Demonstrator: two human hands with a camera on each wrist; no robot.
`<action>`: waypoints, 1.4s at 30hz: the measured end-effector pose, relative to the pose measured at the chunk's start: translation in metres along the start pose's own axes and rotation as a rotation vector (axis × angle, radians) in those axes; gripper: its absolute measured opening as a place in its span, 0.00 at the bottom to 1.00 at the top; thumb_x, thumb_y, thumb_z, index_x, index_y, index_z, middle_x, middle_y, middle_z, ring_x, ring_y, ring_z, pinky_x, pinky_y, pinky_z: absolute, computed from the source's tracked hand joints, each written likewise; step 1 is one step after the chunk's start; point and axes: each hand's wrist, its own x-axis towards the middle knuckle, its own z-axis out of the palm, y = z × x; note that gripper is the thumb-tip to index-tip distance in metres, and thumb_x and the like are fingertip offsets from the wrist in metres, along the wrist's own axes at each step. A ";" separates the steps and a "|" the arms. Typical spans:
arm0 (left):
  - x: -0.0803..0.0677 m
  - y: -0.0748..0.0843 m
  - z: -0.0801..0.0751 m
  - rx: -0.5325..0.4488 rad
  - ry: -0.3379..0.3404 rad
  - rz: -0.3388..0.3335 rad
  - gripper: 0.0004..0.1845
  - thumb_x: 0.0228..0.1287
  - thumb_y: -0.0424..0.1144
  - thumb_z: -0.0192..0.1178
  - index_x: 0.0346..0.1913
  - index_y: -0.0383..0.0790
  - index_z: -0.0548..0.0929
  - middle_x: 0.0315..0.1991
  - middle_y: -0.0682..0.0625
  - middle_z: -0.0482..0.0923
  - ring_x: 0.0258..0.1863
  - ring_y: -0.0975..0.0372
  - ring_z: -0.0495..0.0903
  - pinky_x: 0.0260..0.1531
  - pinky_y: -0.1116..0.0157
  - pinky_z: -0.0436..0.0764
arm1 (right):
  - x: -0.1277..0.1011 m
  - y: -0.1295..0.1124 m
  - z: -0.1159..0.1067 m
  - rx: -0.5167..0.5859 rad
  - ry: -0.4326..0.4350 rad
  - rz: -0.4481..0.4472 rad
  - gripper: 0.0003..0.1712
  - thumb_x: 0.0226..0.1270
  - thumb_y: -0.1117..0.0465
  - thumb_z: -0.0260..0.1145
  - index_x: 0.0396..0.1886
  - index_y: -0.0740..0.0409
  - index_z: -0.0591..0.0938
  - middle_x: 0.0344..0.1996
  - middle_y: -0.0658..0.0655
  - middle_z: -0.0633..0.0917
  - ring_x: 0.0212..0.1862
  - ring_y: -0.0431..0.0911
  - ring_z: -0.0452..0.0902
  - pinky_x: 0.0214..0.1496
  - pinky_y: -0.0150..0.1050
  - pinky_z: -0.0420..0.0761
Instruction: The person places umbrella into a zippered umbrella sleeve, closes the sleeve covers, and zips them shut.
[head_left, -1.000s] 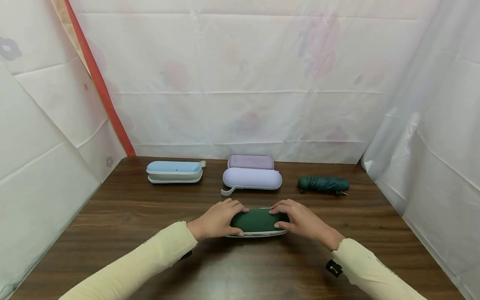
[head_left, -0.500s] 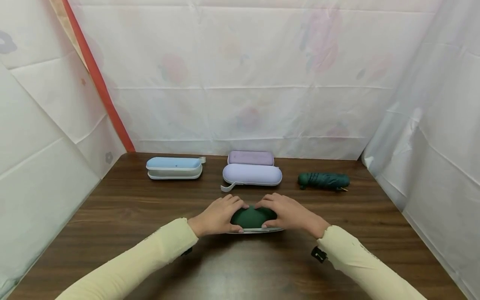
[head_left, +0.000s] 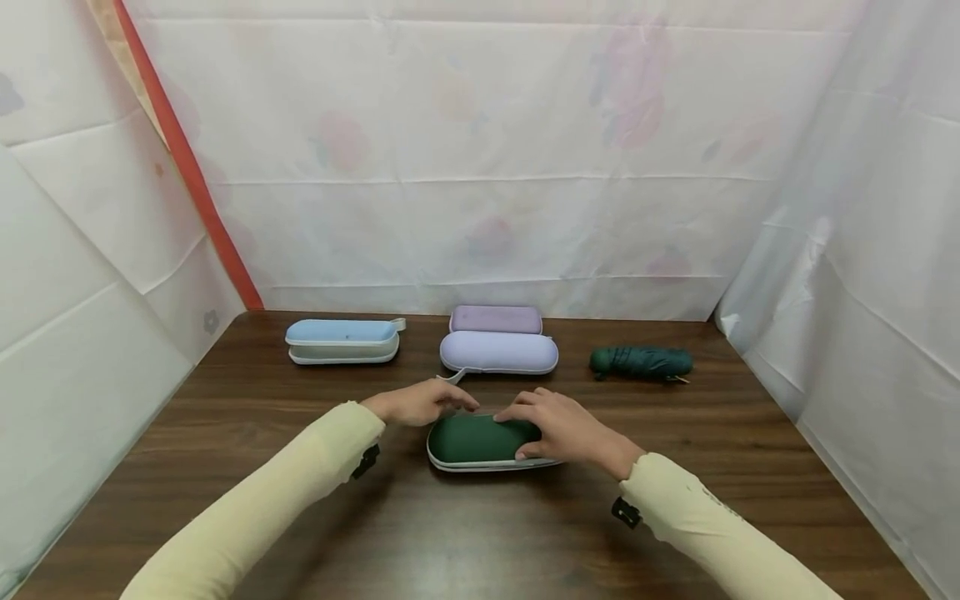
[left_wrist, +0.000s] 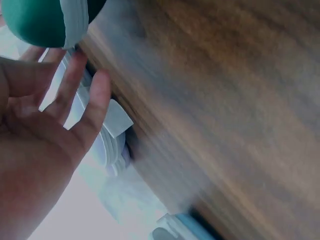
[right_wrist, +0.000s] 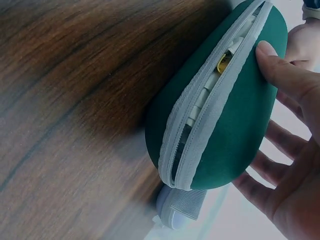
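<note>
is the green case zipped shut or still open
Partly open: in the right wrist view the green case shows a gap between its zipper edges, with something white and yellow inside. The right hand holds it.

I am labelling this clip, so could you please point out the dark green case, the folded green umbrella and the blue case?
dark green case (head_left: 472,439), head view, bare lid top.
folded green umbrella (head_left: 640,362), head view, middle of canopy.
blue case (head_left: 341,332), head view, top shell.

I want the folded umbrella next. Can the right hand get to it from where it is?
Probably yes. The right hand rests on the green case, and only bare table lies between it and the folded umbrella at the back right.
</note>
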 end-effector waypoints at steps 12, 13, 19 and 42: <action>0.009 -0.003 -0.007 0.168 -0.033 0.061 0.12 0.66 0.22 0.53 0.47 0.30 0.83 0.44 0.44 0.83 0.44 0.61 0.80 0.42 0.68 0.78 | 0.001 0.000 0.000 -0.001 -0.015 0.002 0.32 0.53 0.49 0.74 0.59 0.49 0.78 0.51 0.52 0.79 0.52 0.48 0.73 0.51 0.46 0.74; 0.010 -0.003 -0.007 0.194 -0.021 0.067 0.10 0.66 0.23 0.54 0.45 0.31 0.84 0.42 0.46 0.83 0.42 0.62 0.81 0.40 0.68 0.78 | 0.001 0.000 -0.001 0.000 -0.017 0.002 0.32 0.53 0.49 0.74 0.59 0.49 0.78 0.51 0.52 0.79 0.52 0.48 0.73 0.51 0.46 0.74; 0.010 -0.007 -0.006 0.264 0.060 0.019 0.07 0.64 0.27 0.58 0.35 0.39 0.85 0.33 0.54 0.82 0.31 0.68 0.77 0.33 0.69 0.77 | 0.001 0.000 -0.001 0.004 -0.028 0.005 0.32 0.53 0.49 0.74 0.59 0.49 0.78 0.51 0.52 0.79 0.52 0.48 0.73 0.51 0.46 0.74; -0.048 -0.019 0.030 0.781 0.336 0.078 0.06 0.55 0.27 0.64 0.30 0.42 0.81 0.28 0.54 0.77 0.31 0.62 0.77 0.24 0.64 0.77 | 0.003 -0.003 0.000 -0.008 -0.056 0.058 0.33 0.56 0.49 0.73 0.62 0.49 0.77 0.53 0.54 0.79 0.52 0.51 0.73 0.52 0.48 0.74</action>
